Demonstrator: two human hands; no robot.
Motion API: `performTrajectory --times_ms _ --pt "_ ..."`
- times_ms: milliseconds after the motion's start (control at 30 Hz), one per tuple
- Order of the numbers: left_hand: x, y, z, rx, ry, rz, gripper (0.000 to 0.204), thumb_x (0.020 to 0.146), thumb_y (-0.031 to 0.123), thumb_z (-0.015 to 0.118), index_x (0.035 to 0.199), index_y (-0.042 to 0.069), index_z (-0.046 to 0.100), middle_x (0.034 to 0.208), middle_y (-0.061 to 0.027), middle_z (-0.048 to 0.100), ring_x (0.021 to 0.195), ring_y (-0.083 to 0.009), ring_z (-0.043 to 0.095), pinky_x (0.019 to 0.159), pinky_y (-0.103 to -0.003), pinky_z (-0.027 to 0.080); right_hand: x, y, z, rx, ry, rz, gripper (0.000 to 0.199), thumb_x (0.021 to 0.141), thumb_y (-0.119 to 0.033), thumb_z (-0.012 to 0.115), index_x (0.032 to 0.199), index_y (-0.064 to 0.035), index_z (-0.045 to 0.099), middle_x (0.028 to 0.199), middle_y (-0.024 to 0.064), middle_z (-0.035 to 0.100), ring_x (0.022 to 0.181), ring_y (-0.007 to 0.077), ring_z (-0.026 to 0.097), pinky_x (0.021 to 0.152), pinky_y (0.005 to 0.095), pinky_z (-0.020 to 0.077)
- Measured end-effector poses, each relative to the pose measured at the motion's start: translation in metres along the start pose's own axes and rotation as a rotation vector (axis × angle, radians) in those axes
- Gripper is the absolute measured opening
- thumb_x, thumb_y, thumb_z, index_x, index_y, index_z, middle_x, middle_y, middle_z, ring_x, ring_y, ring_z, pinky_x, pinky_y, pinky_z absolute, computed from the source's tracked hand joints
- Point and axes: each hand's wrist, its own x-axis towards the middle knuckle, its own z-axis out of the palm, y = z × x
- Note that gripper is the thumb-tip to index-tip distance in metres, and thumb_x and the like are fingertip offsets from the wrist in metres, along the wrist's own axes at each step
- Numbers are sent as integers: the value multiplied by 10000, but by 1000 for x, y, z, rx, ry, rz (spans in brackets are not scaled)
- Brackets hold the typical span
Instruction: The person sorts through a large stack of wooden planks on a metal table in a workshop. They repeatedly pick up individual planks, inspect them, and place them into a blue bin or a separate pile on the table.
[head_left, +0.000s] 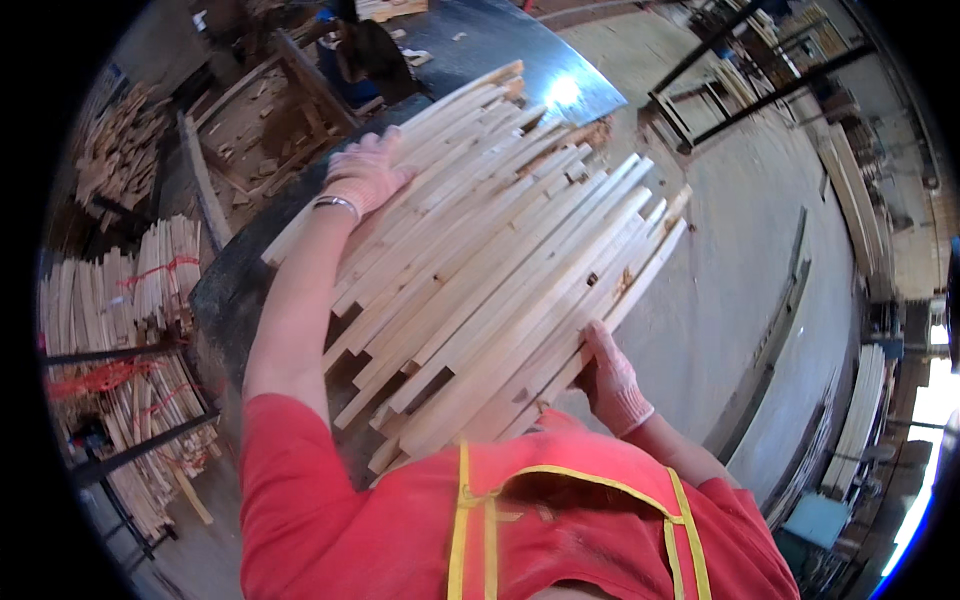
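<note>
The left hand (365, 172), in a thin pale knit glove with a metal bangle at the wrist, lies flat with fingers spread over the far left edge of a big armful of long, pale, square-cut wooden slats (480, 260) — pressing on the load rather than closing round any one piece. The right hand (610, 385), gloved the same way, cups the near right side from below, fingers curled up against the lowest slats; its thumb side is hidden by the wood, so how firmly it grips I cannot tell.

The slats lie roughly parallel, slanting from near left, against the person's chest, to far right, their far ends stepped and uneven. The bundle is held up between both hands and the red shirt with yellow straps (520, 530), above the near edge of a dark, glossy sheet-topped work table (470, 45).

By the look of it, the step in hand is carrying or shifting the whole armful. A clean next move would call for both palms to keep squeezing inward, since the staggered loose ends could slide apart if the load tilts.

Further out, tied bundles of similar sticks (150, 290) stand at left on a dark metal rack, a wooden frame crate of offcuts (265, 115) sits far left, and more stacked timber (860, 420) lines the bare concrete floor at right.
</note>
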Motion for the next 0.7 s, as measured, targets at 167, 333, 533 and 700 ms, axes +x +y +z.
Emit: performTrajectory --times_ms 167,333,533,700 --pt "-75 39 6 -342 238 208 770 869 422 768 1499 87 480 1356 -211 607 1229 -391 598 1028 -483 491 -18 -10 -5 -14 -120 20 455 1025 -370 612 1360 -77 519 1062 74 664 906 226 684 806 385 584" --pt "-184 105 -46 -498 -33 564 848 813 402 814 1450 -58 497 1316 -280 618 1221 -427 600 1061 -471 479 -37 -27 7 -105 -180 17 501 1013 -247 612 1436 -52 428 1048 63 625 843 160 639 747 311 570" --pt "-215 173 -68 -379 -204 419 974 768 511 832 1479 -51 475 1337 -290 619 1219 -428 625 1052 -469 491 -22 -22 -7 -91 -198 -17 608 988 -219 666 1502 -43 392 1152 91 653 896 188 675 737 308 583" --pt "-191 156 -43 -523 -330 110 902 781 401 848 1478 -45 490 1325 -288 634 1238 -392 624 1056 -439 486 -8 -24 -18 104 -289 133 573 979 -150 679 1463 -68 386 1001 65 604 758 150 596 630 293 539"
